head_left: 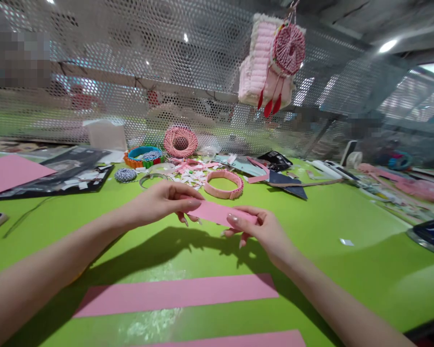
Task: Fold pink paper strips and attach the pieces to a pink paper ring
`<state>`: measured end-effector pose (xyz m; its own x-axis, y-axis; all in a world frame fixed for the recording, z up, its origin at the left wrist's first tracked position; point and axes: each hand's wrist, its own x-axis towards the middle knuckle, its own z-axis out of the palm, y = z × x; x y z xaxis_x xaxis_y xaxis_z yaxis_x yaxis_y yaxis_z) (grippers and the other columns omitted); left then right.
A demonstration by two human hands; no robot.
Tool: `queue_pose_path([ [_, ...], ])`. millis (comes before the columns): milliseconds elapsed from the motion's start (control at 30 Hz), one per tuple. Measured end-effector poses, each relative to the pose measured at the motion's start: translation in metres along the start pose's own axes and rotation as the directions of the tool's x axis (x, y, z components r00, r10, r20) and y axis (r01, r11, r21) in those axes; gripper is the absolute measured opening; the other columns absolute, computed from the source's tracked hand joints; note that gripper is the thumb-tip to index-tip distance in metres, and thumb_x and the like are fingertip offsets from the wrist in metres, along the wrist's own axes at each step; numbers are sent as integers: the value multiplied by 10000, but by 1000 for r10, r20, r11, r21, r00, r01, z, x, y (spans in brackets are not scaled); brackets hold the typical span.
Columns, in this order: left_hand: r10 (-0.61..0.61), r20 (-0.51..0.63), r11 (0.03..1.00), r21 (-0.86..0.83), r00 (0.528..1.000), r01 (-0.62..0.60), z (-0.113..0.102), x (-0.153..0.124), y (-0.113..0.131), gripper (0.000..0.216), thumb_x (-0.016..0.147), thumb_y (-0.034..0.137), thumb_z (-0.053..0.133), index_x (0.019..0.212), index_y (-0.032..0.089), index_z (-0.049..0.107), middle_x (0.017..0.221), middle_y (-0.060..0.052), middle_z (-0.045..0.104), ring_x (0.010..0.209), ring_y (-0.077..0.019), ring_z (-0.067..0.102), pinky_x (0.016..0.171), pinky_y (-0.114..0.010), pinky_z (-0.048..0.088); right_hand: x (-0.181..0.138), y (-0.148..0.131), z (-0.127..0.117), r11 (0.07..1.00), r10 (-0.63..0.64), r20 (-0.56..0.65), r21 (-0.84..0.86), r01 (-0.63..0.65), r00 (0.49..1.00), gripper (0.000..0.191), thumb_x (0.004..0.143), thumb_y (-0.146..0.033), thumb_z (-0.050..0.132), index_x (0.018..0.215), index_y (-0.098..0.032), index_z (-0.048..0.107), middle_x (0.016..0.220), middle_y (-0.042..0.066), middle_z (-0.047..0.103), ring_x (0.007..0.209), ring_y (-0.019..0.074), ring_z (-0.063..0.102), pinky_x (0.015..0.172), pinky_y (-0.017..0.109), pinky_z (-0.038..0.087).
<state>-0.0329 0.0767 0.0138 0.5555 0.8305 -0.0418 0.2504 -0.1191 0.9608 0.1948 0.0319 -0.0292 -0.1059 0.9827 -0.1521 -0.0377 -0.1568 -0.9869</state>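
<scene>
Above the green table, a short pink strip [213, 212] is stretched between my two hands. My left hand [166, 202] pinches its left end, thumb on top. At the other end, my right hand [256, 226] grips it the same way, with the fingers underneath. A long pink strip [177, 295] lies flat on the table below my hands. Nearer to me, part of another pink strip [238, 340] shows at the bottom edge. Just beyond my hands stands a pink ring-shaped band [223, 185] with small dark pink bits along its rim.
White paper scraps [191, 177], an orange and blue ring [143, 156] and a pink woven ring [181, 142] lie at the back. A pink sheet [14, 172] rests at left on black packaging. A perforated metal screen [202, 58] rises behind; a dreamcatcher [289, 50] hangs there.
</scene>
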Motion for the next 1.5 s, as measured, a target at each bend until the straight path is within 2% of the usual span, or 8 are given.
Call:
queue_pose_path([
  [167,-8,-4,1000,-5,1000,8,1,0,0,127,803,197,650,906,149,706,682,-8,742,598,-117,684,540,-158,555,1,2,0,1000,-25,-19,8,25,999,420,645,-326,827,961,-104,660,722,86,738,619,189,723,391,163,516],
  [400,41,-61,999,18,997,-40,0,2,-7,123,774,180,657,883,150,705,657,5,738,525,-89,656,499,-131,524,8,0,-8,999,-28,59,44,25,998,383,598,-320,848,879,-120,681,753,74,744,643,181,723,452,183,535],
  [633,128,-105,988,98,986,-117,-4,6,-23,182,787,256,640,919,140,687,504,30,657,475,-96,627,478,-141,501,19,3,-17,998,-52,-7,26,53,999,293,620,-348,831,731,-129,671,635,37,718,564,125,691,485,166,528],
  [867,86,-117,993,87,989,-76,-5,9,-26,210,772,277,653,925,137,689,521,11,677,480,-103,629,471,-148,506,23,2,-23,998,-67,20,7,67,998,392,603,-467,812,735,-136,648,610,41,716,480,105,660,462,166,515],
  [1067,48,-123,998,44,991,-43,-2,8,-20,237,744,305,699,926,153,692,542,10,682,499,-116,645,478,-165,518,21,-1,-26,989,-145,51,-29,147,988,370,684,-494,751,734,-144,643,518,-21,630,390,77,561,406,179,449],
  [1267,23,-98,1000,-10,995,-24,-3,9,-22,311,744,336,717,976,133,674,547,0,681,504,-125,654,483,-181,514,22,2,-26,961,-261,23,-83,262,965,356,765,-510,671,764,-155,645,413,-101,402,338,47,300,352,195,245],
  [1400,-26,-67,998,-58,997,22,-5,9,-27,313,765,315,709,1004,118,663,516,7,655,462,-114,626,469,-179,490,22,4,-26,960,-257,51,-104,261,965,373,797,-530,623,730,-163,625,412,-86,426,324,54,302,354,209,212],
  [1500,-31,-58,996,-80,998,26,-6,9,-30,299,793,301,685,1025,115,654,499,0,653,466,-114,623,467,-172,475,20,3,-23,955,-275,23,-106,275,961,377,796,-540,614,753,-165,623,408,-103,354,338,54,265,366,205,201],
])
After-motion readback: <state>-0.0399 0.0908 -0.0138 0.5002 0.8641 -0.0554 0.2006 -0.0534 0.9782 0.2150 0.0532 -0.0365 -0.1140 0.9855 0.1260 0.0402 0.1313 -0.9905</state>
